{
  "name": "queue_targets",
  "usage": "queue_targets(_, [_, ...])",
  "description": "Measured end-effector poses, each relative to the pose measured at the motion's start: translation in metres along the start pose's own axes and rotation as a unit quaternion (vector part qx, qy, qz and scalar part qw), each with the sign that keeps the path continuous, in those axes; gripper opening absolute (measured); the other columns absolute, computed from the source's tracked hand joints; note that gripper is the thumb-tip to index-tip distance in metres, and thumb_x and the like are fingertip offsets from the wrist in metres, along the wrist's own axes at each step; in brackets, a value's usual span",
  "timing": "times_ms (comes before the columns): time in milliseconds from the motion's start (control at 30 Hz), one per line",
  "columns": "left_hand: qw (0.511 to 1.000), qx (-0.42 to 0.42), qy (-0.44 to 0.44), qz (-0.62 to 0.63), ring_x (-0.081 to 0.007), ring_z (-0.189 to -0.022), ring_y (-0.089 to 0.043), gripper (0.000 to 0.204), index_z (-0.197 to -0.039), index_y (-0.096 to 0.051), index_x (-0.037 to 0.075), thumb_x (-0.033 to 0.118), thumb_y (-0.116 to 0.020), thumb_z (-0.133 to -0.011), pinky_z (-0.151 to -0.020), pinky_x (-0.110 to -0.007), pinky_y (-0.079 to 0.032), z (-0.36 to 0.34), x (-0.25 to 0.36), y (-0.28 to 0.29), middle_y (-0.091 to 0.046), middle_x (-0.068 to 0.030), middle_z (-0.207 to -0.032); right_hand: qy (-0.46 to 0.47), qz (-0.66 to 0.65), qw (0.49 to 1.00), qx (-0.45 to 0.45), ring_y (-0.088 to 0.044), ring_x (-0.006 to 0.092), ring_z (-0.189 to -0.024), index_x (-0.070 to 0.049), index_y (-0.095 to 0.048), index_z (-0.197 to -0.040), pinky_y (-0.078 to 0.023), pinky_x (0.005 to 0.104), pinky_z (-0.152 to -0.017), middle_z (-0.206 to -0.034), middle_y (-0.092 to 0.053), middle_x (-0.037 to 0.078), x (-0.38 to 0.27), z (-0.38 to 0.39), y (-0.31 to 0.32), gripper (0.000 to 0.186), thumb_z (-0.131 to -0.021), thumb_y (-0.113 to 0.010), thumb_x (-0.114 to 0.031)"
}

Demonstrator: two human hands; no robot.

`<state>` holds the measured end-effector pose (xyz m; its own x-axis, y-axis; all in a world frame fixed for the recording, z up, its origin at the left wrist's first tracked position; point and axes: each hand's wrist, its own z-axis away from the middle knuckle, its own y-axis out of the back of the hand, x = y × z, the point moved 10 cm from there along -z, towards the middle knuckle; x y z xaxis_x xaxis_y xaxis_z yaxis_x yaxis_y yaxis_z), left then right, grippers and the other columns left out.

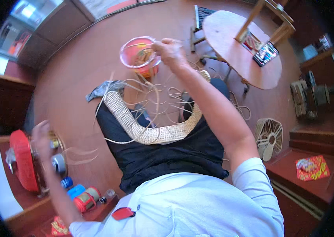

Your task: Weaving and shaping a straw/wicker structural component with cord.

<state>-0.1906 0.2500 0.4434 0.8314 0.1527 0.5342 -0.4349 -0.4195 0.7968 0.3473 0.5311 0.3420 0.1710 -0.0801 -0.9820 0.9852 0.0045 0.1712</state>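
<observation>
My right hand (pixel 169 53) is raised in the upper middle, fingers curled on a thin cane strand (pixel 157 100) that loops down. A pale woven U-shaped piece (pixel 147 135), with several loose strands sticking out, lies across my thighs; my right forearm passes over its right side. Just beyond my hand stands a pink bucket (pixel 129 61) with cane pieces inside. My left hand (pixel 41 136) is out at the left beside a red object (pixel 23 160), smeared by motion; whether it holds anything is unclear. Pale loose strips (pixel 82 157) show to its right.
A round table (pixel 218 31) on casters, bearing a wooden stand and phone, stands upper right. A white fan (pixel 269 138) and red step (pixel 320 185) are at right. Cabinets line the left, with jars (pixel 86 199) lower down. A grey cloth (pixel 98 91) lies beyond my left knee.
</observation>
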Motion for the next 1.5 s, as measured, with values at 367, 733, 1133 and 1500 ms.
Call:
queue_targets(367, [0.918, -0.293, 0.098, 0.247, -0.0089, -0.072, -0.057, 0.027, -0.123, -0.074, 0.003, 0.021, -0.058, -0.112, -0.067, -0.029, -0.050, 0.148, 0.195, -0.195, -0.067, -0.0032, -0.088, -0.052, -0.174, 0.980, -0.085, -0.048, 0.0014, -0.054, -0.009, -0.070, -0.104, -0.036, 0.0193, -0.045, -0.077, -0.062, -0.003, -0.024, 0.016, -0.042, 0.014, -0.094, -0.078, -0.015])
queue_targets(733, [0.876, 0.049, 0.256, -0.406, -0.0422, -0.103, -0.072, 0.034, -0.130, -0.072, 0.007, 0.022, -0.064, -0.102, -0.092, -0.051, -0.055, 0.066, -0.132, 0.130, -0.076, -0.0232, -0.112, -0.064, -0.089, 0.982, -0.152, -0.055, 0.0044, -0.066, -0.008, -0.076, -0.105, -0.048, 0.0218, -0.057, -0.083, -0.064, -0.004, -0.016, 0.011, -0.038, 0.020, -0.098, -0.079, -0.027])
queue_targets(1133, [0.977, -0.078, -0.119, 0.160, -0.0292, -0.098, -0.074, 0.024, -0.117, -0.076, 0.003, 0.013, -0.075, -0.096, -0.090, -0.039, -0.057, 0.033, 0.278, -0.170, -0.076, -0.0157, -0.106, -0.101, -0.070, 0.976, -0.179, -0.059, 0.0051, -0.072, -0.012, -0.072, -0.099, -0.055, 0.0259, -0.064, -0.084, -0.064, -0.005, -0.017, 0.013, -0.045, 0.022, -0.100, -0.079, -0.033])
queue_targets(1500, [0.983, -0.066, -0.114, 0.126, -0.0312, -0.091, -0.074, 0.020, -0.110, -0.074, 0.003, 0.021, -0.072, -0.101, -0.083, -0.042, -0.057, -0.018, 0.325, -0.255, -0.075, -0.0153, -0.102, -0.096, -0.067, 0.974, -0.196, -0.069, 0.0138, -0.075, -0.008, -0.074, -0.110, -0.061, 0.0326, -0.063, -0.089, -0.070, 0.002, 0.001, -0.009, -0.054, 0.027, -0.098, -0.079, -0.031])
